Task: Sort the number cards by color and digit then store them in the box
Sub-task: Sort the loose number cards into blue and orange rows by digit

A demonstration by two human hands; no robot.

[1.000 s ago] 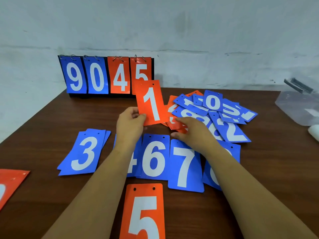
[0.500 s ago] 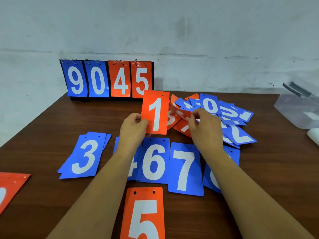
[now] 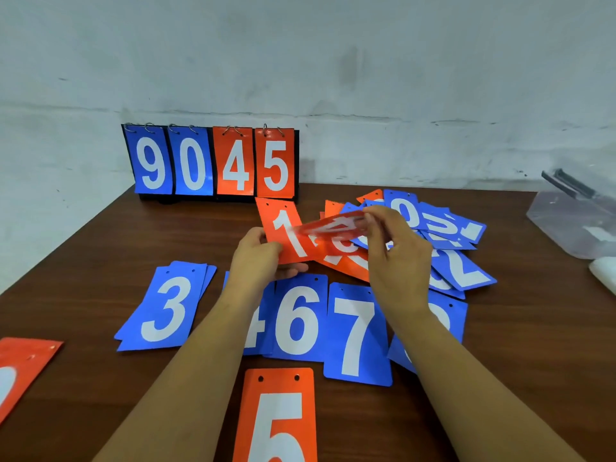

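Pale grey-white plastered wall (image 3: pixel 333 61) behind, scuffed, with dark smudges and hairline cracks. Horizontal ridge or seam running across it at about mid-height of view, above the table's far edge. Dark reddish-brown wooden table (image 3: pixel 83 261) with visible grain filling lower half; far edge set against or just beside the wall, left edge slanting toward the near left corner. Soft, even light, no hard shadows; faint sheen on the wood. No floor visible. Lower wall at left paler, mottled.
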